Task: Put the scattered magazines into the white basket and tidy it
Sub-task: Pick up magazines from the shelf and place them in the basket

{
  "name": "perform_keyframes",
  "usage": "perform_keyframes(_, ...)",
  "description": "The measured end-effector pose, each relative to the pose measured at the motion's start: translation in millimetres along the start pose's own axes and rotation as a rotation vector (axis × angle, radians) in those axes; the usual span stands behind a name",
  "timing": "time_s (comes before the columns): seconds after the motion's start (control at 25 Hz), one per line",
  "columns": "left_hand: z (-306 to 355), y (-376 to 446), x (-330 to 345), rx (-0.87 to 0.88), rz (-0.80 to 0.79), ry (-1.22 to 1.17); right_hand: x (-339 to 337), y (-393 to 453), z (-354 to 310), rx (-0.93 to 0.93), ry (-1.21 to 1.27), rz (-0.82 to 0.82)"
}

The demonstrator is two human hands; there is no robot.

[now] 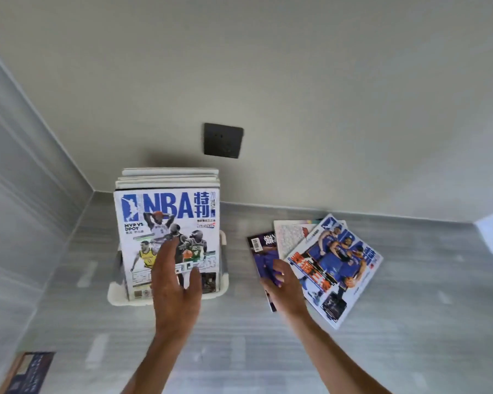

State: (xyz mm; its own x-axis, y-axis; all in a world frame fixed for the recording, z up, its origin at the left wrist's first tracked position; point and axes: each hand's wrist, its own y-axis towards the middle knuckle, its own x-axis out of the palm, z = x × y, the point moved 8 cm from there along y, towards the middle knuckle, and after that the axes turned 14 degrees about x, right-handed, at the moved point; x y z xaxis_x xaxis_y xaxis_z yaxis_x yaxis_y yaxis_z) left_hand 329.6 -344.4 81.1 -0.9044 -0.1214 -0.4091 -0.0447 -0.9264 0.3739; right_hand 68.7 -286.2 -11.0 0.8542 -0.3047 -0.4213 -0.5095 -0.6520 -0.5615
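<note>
Two bare forearms, no sleeves — left hand (pixel 173 282), right hand (pixel 285 285)

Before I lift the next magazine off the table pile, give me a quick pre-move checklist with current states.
1. Magazines in the white basket standing upright: ok; NBA cover faces front.
2. Left hand free: ok, fingers straight, over that cover; contact cannot tell.
3. Right hand has a grip on the purple magazine: cannot tell; fingers curl at its edge.
4. Table pile: not ok, three still fanned, blue-cover magazine topmost.
5. Room left in basket: cannot tell.
</note>
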Motion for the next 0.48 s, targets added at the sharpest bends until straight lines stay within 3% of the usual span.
perform_keyframes(0.2, 41.7, -75.7, 108.5, -0.088, -0.413, -0.049, -102.1, 11.7, 85.3, 0.053, -0.559, 0.165)
perform_keyframes(0.32, 42.1, -100.3, 135.7, -0.083, -0.500, 0.031, -125.7, 28.8, 108.8, 0.082, -0.821, 0.190)
perform_keyframes(0.48, 44.3, -123.6, 156.0, -0.071, -0.519, 0.119, -119.8, 10.6, 139.1, -0.069, -0.966, 0.190)
